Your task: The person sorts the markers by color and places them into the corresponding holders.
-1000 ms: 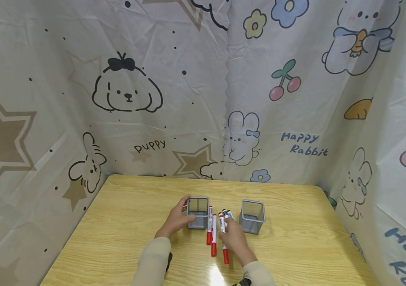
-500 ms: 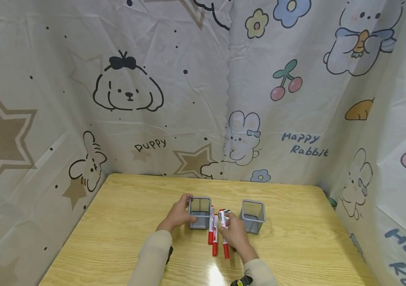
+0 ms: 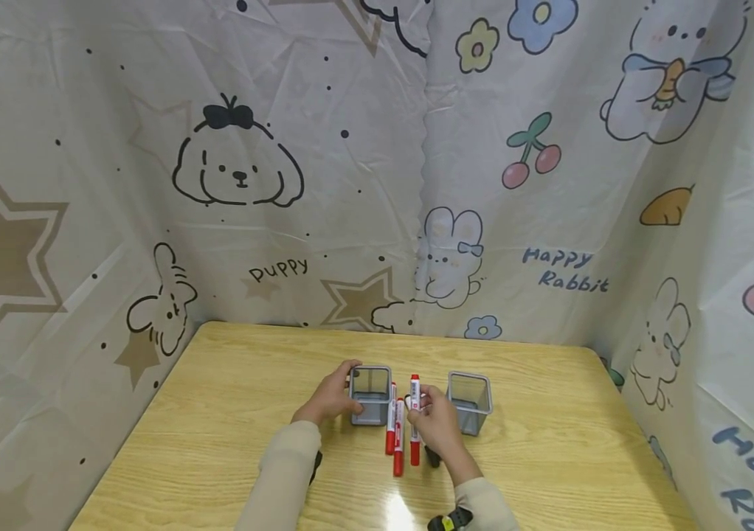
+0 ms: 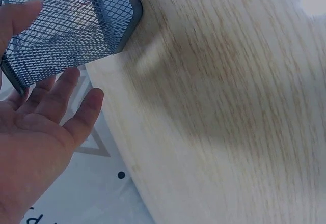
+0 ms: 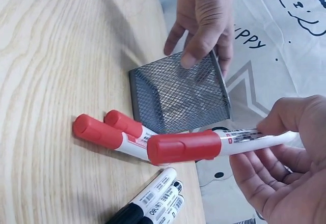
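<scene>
My left hand [image 3: 330, 398] grips the left grey mesh pen holder [image 3: 370, 417], with the thumb on the near side and the fingers round its left and back. The holder also shows in the left wrist view, where the fingers lie against its mesh. My right hand [image 3: 440, 424] pinches a red-capped marker [image 5: 186, 146] between thumb and fingers, raised above the table, its cap toward me. Two other red markers, one [image 3: 391, 424] touching or close to the holder and one [image 3: 398, 446] beside it, lie on the table. Several black-capped markers [image 5: 158, 198] lie below the right hand, mostly hidden in the head view.
A second grey mesh pen holder [image 3: 473, 422] stands upright just right of my right hand, with no markers seen in it. The wooden table [image 3: 231, 420] ends at a printed cloth [image 3: 350, 221] behind and at both sides.
My right hand has lifted the red marker off the table, raising its far end. The left hand and its pen holder have shifted slightly right toward the lying red markers.
</scene>
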`<state>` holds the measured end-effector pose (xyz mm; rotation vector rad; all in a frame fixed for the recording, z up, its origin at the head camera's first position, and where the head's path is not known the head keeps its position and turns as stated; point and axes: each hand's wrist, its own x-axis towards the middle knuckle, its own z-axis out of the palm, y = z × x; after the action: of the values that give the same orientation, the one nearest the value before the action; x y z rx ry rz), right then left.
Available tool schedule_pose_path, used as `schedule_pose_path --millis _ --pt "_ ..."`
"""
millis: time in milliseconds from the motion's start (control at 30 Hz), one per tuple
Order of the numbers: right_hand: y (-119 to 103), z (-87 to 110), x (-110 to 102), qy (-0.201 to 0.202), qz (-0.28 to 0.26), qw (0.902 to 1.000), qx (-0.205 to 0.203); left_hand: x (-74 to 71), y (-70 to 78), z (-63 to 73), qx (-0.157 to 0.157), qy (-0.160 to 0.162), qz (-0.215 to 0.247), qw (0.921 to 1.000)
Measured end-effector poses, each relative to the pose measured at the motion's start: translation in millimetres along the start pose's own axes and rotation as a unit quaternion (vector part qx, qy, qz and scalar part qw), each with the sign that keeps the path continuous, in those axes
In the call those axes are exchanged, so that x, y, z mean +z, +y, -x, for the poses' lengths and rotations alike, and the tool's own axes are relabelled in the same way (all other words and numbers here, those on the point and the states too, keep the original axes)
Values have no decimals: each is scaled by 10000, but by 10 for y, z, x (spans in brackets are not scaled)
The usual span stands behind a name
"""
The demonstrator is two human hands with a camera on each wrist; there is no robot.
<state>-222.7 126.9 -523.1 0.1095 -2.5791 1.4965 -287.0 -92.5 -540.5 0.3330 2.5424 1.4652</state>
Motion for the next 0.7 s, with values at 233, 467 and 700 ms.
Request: schedule_pose_path --millis 233,467,700 --pt "-72 -14 -36 269 -335 9991 -59 -14 2 -9 -13 -171 147 9997" --pt "-134 -40 -39 471 -819 9955 -51 -11 -7 -11 -173 -277 271 9991" --pt "-227 -71 -33 610 -1202 9906 -251 12 -54 -22 -280 -375 505 9976"
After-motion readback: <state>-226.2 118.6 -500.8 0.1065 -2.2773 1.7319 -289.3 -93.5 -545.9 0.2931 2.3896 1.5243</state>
